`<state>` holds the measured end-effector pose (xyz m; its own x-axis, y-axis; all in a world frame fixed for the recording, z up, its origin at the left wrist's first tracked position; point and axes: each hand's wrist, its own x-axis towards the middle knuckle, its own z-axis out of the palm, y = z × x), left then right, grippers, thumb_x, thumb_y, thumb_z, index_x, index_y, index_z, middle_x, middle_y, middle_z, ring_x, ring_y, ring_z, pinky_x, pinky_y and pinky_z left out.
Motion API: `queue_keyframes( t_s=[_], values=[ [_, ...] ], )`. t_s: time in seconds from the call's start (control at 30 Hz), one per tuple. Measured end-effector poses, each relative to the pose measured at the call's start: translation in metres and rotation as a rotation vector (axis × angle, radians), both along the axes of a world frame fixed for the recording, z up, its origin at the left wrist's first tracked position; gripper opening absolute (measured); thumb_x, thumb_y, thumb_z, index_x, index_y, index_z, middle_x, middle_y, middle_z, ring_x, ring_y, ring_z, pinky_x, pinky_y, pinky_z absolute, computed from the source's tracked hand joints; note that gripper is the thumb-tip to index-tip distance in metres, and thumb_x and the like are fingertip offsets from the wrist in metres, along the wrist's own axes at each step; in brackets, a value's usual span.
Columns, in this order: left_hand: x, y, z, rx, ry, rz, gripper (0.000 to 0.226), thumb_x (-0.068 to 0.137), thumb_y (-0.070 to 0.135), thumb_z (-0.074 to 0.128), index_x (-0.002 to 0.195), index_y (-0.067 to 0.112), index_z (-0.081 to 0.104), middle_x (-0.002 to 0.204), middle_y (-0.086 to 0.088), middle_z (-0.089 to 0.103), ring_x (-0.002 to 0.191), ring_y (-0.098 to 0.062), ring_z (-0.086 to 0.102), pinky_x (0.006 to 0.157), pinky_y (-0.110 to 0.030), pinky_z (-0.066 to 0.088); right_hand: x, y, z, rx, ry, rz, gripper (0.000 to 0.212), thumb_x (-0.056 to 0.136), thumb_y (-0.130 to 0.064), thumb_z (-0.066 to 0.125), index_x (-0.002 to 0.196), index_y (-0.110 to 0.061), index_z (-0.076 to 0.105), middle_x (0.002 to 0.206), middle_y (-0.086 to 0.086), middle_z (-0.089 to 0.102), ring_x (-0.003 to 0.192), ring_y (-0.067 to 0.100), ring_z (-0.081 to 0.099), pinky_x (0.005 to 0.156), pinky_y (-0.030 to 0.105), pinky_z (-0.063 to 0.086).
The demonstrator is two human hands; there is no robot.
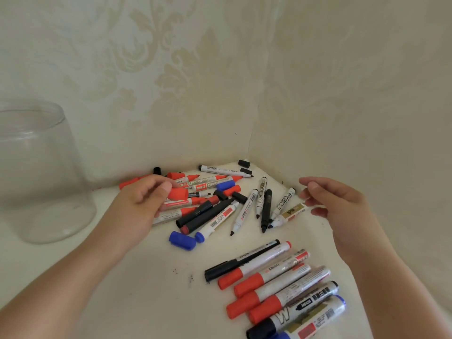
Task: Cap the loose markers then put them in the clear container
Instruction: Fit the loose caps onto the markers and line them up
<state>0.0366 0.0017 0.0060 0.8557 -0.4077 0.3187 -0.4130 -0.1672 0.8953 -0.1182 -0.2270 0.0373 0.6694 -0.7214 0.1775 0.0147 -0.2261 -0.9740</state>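
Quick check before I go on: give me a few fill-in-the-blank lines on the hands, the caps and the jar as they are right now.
1. The left hand pinches a loose ____ cap.
2. The right hand holds ____.
3. The clear container has ____ markers inside.
4. The capped markers lie in a row nearer the ____ hand.

Missing words: red; nothing; no; right

this is looking like a room in a home: cream damask wallpaper [171, 69] is covering 2 walls that are meeting in a corner just beyond the left hand [144, 204], which is pinching a red cap [178, 194]. below the grip, a plain white surface [146, 277] is bearing small dark specks.
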Motion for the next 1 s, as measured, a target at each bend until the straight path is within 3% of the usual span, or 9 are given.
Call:
queue_keyframes(
  t_s=[0.1, 0.23, 0.33, 0.47, 0.53, 0.63, 0.83, 0.9, 1.0],
  values=[
    [0.014, -0.002, 0.005, -0.043, 0.006, 0.072, 0.03, 0.095, 0.026, 0.042, 0.073, 0.026, 0.062, 0.045, 0.02, 0.053, 0.044, 0.003, 0.045, 0.047, -0.007, 0.035, 0.009, 0.006, 0.004, -0.025, 0.089, 0.09, 0.027, 0.091, -0.009, 0.05, 0.08, -0.023, 0.071, 0.067, -0.003, 0.066, 0.065, 0.012, 0.053, 0.063, 0.024, 0.04],
    [0.034, 0.002, 0.002, -0.165, 0.017, 0.134, 0.027, 0.095, 0.025, 0.044, 0.074, 0.024, 0.061, 0.049, 0.021, 0.056, 0.046, 0.003, 0.045, 0.057, -0.019, 0.039, 0.025, 0.021, -0.002, -0.155, 0.246, 0.223, 0.028, 0.091, -0.013, 0.052, 0.077, -0.031, 0.07, 0.06, -0.011, 0.067, 0.057, 0.0, 0.054, 0.062, 0.019, 0.04],
    [0.029, 0.011, -0.008, -0.145, -0.065, 0.114, 0.017, 0.093, 0.018, 0.049, 0.083, 0.029, 0.059, 0.063, 0.024, 0.062, 0.058, 0.005, 0.054, 0.059, -0.006, 0.041, 0.032, 0.031, -0.011, -0.244, 0.288, 0.224, 0.029, 0.09, -0.018, 0.054, 0.074, -0.037, 0.068, 0.062, -0.014, 0.066, 0.058, 0.0, 0.055, 0.065, 0.023, 0.046],
    [0.025, 0.018, -0.017, -0.129, -0.052, 0.031, 0.026, 0.086, 0.006, 0.056, 0.09, 0.032, 0.056, 0.089, 0.026, 0.065, 0.079, 0.012, 0.061, 0.062, -0.001, 0.042, 0.035, 0.041, -0.02, -0.281, 0.301, 0.215, 0.022, 0.088, -0.022, 0.056, 0.079, -0.038, 0.068, 0.069, -0.008, 0.068, 0.068, 0.027, 0.059, 0.063, 0.025, 0.047],
    [0.028, 0.019, -0.019, -0.119, -0.052, 0.046, 0.03, 0.085, 0.003, 0.058, 0.089, 0.032, 0.055, 0.092, 0.016, 0.066, 0.08, 0.012, 0.06, 0.062, 0.0, 0.041, 0.039, 0.046, -0.02, -0.365, 0.374, 0.276, 0.018, 0.088, -0.025, 0.057, 0.083, -0.039, 0.067, 0.072, -0.006, 0.067, 0.062, 0.014, 0.058, 0.059, 0.015, 0.043],
    [0.034, 0.019, -0.022, -0.109, -0.035, 0.045, 0.033, 0.085, 0.002, 0.058, 0.089, 0.035, 0.055, 0.101, 0.013, 0.063, 0.084, 0.01, 0.059, 0.064, -0.001, 0.041, 0.055, 0.06, -0.015, -0.547, 0.443, 0.396, 0.015, 0.088, -0.025, 0.057, 0.087, -0.037, 0.065, 0.073, -0.016, 0.061, 0.065, -0.005, 0.051, 0.062, 0.009, 0.04],
    [0.038, 0.022, -0.017, -0.191, 0.019, 0.076, 0.023, 0.091, 0.014, 0.05, 0.086, 0.035, 0.058, 0.077, 0.023, 0.067, 0.071, 0.008, 0.06, 0.062, -0.002, 0.041, 0.109, 0.11, -0.025, -1.055, 0.339, 0.558, 0.028, 0.086, -0.011, 0.053, 0.111, -0.019, 0.063, 0.103, 0.001, 0.061, 0.097, 0.018, 0.051, 0.081, 0.03, 0.044],
    [0.04, 0.023, -0.017, -0.207, 0.02, 0.092, 0.024, 0.093, 0.015, 0.046, 0.084, 0.034, 0.059, 0.071, 0.029, 0.064, 0.065, 0.008, 0.058, 0.061, -0.003, 0.041, 0.127, 0.122, -0.033, -1.305, 0.332, 0.567, 0.028, 0.078, -0.003, 0.058, 0.103, -0.013, 0.066, 0.094, 0.008, 0.064, 0.089, 0.027, 0.054, 0.068, 0.035, 0.042],
    [0.042, 0.025, -0.016, -0.239, 0.04, 0.081, 0.025, 0.092, 0.011, 0.047, 0.085, 0.031, 0.06, 0.069, 0.023, 0.065, 0.064, 0.008, 0.057, 0.062, -0.003, 0.042, 0.143, 0.138, -0.043, -1.606, 0.363, 0.578, 0.016, 0.062, -0.01, 0.072, 0.075, -0.017, 0.068, 0.069, 0.001, 0.065, 0.065, 0.021, 0.058, 0.051, 0.026, 0.039]
  ],
)
